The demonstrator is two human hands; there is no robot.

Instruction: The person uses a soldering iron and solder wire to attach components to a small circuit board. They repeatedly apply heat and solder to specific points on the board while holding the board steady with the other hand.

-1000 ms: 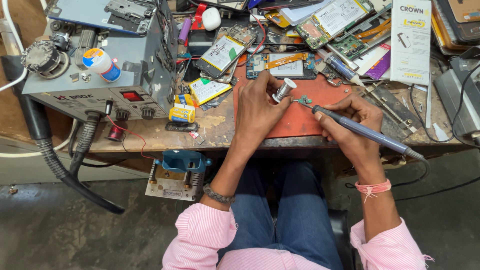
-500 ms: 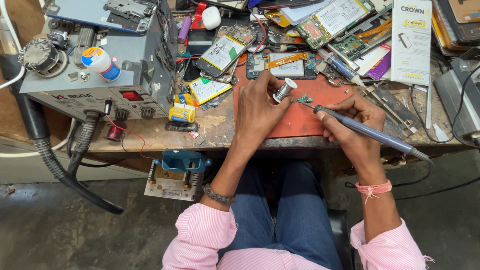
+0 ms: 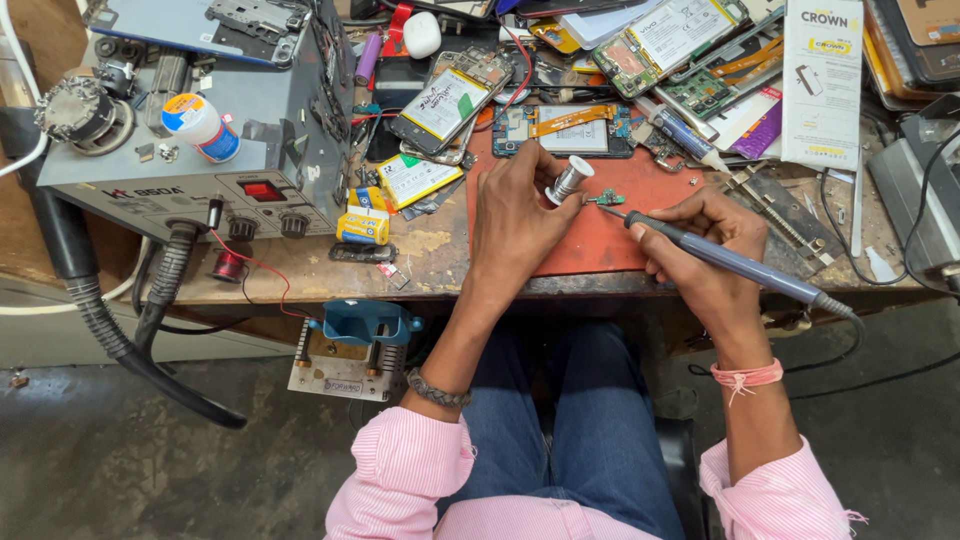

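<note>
My left hand (image 3: 518, 215) rests on the orange work mat (image 3: 580, 250) and holds a small silver solder spool (image 3: 568, 181) between thumb and fingers. In my right hand (image 3: 705, 245) I grip a blue-grey soldering iron (image 3: 735, 263) like a pen. Its tip touches a tiny green circuit board (image 3: 607, 198) lying on the mat just right of the spool. The iron's cable runs off to the right past the table edge.
A grey hot-air rework station (image 3: 190, 150) with a black hose (image 3: 120, 330) stands at the left, a white bottle (image 3: 200, 126) on top. Opened phones (image 3: 565, 130), batteries (image 3: 445, 103) and boards crowd the back. A blue holder (image 3: 355, 335) hangs below the table's front edge.
The right hand and the soldering iron have shifted slightly; the tip stays at the small green board. The left hand keeps the spool in place.
</note>
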